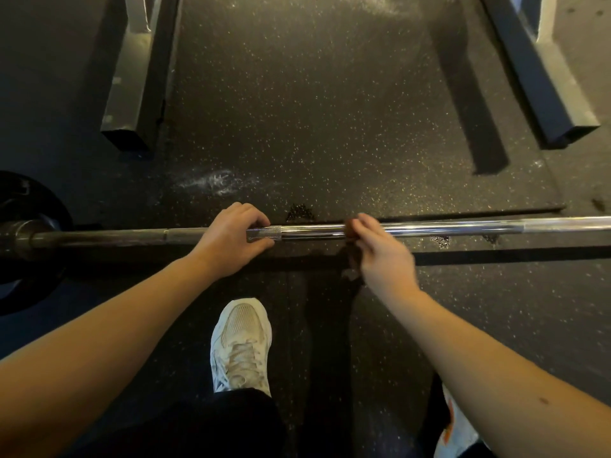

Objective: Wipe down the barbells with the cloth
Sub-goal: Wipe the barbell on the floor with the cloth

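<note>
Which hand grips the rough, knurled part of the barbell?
The left hand, its fingers curled over the knurled patch of the barbell; the right hand holds a brown cloth on the smooth shiny part.

1. A black rubber gym floor flecked with pale yellow specks [330,110] fills the view
2. A long grey square-section steel base beam [132,77] lies on the floor towards its far left corner, blunt end facing near
3. A second, matching grey steel beam [542,77] lies towards the far right corner, casting a dark shadow [476,127] on the floor at its left
4. A white chalky smear [215,181] marks the floor near the left beam's end; a fainter white dusting [373,4] sits at the far edge
5. A straight mat seam [463,211] crosses the floor's right half
6. Light falls brightest mid-floor; the left edge is dim
</note>
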Demonstrator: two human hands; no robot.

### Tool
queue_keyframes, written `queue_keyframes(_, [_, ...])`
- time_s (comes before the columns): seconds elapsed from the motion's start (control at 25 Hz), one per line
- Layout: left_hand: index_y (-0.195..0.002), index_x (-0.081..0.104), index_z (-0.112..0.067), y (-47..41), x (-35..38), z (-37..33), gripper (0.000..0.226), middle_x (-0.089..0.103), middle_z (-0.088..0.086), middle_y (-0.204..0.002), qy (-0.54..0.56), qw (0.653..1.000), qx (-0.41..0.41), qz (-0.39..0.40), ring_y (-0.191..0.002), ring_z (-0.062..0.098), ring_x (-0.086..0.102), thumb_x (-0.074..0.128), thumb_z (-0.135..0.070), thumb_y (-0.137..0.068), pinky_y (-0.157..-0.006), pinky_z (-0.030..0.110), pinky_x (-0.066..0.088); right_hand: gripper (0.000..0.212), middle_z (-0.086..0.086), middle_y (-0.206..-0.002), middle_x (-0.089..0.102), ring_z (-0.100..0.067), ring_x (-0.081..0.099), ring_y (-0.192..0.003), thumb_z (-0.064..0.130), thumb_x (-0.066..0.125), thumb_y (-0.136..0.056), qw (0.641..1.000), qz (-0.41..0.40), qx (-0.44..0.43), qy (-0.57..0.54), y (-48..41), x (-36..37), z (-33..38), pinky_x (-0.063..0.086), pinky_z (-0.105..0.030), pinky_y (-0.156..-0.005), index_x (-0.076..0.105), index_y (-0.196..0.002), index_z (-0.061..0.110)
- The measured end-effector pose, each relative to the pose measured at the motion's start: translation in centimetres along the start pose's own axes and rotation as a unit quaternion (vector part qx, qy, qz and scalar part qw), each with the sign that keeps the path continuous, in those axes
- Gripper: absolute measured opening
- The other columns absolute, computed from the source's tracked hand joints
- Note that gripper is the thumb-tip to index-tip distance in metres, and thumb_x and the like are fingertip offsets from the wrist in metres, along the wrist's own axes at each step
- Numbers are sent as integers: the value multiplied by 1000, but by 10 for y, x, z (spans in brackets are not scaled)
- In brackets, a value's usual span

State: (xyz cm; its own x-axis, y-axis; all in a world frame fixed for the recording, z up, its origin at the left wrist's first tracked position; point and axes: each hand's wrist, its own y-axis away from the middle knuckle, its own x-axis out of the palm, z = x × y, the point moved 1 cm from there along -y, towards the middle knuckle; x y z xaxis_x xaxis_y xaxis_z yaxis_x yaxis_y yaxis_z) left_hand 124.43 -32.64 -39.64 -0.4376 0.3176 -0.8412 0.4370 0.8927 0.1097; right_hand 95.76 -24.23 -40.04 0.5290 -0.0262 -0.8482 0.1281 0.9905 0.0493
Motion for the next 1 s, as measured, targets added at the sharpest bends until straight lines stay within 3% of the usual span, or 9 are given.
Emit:
queue_keyframes(0.08, [-109,65,-31,4,5,-2,25,58,-17,-103,4,1000,-5,-25,-98,5,52,78,-32,-87,-93,32,48,43,15,-154,47,-16,51,-137,12,55,-102,992,-56,110,-35,2,-24,-34,27,-23,-114,58,-144,20])
queue_keyframes(0.2, [-108,65,-29,10,11,-7,25,58,-15,-107,-14,998,15,-65,-102,7,50,77,-31,-87,-97,34,41,42,11,-158,42,-15,40,-145,12,48,-105,959,-120,241,-86,-2,-15,-23,24,-29,-117,53,-147,17])
queue_keyframes(0.24, [-110,65,-28,10,12,-10,27,57,-13,-111,-21,997,22,-75,-105,8,49,77,-31,-86,-98,33,38,43,8,-160,40,-15,39,-145,11,46,-106,962,-121,232,-85,-3,-5,-4,22,-27,-115,52,-148,15])
queue_keyframes(0.4, [-112,61,-25,3,24,-28,33,55,-9,-112,-29,996,32,-77,-108,12,45,78,-27,-84,-94,32,32,45,-2,-161,39,-17,36,-148,9,48,-104,993,-30,57,-103,8,49,54,21,-25,-121,49,-149,9])
queue_keyframes(0.56, [-110,59,-24,-1,36,-42,34,51,-7,-113,-43,995,20,-91,-107,13,43,78,-26,-82,-93,33,31,48,5,-158,44,-10,39,-145,2,54,-100,992,24,-9,-123,-3,19,13,26,-27,-124,54,-147,13])
queue_keyframes(0.68, [-109,59,-23,-6,45,-59,33,51,-5,-114,-56,993,18,-99,-108,16,44,78,-28,-82,-94,34,31,45,8,-154,49,-9,43,-142,1,53,-100,993,-13,40,-111,-5,-23,-52,25,-25,-123,60,-142,14])
queue_keyframes(0.8, [-107,59,-25,-16,54,-76,31,52,-6,-114,-70,994,25,-85,-108,15,43,78,-31,-83,-92,33,29,43,11,-155,46,-12,41,-144,3,49,-103,976,-71,153,-140,-1,-65,-108,22,-23,-121,59,-143,15])
queue_keyframes(0.92, [-105,58,-28,-26,59,-88,27,52,-10,-110,-71,995,34,-65,-105,11,42,76,-33,-85,-92,32,29,44,11,-160,39,-14,37,-146,7,45,-106,939,-161,272,-135,-7,-69,-107,21,-26,-121,52,-148,16])
queue_keyframes(1.0, [-103,58,-30,-32,62,-96,24,51,-11,-108,-75,995,38,-60,-104,8,40,74,-35,-87,-92,31,27,46,10,-164,32,-11,37,-145,7,44,-106,935,-177,280,-129,-9,-49,-73,24,-33,-123,48,-150,16])
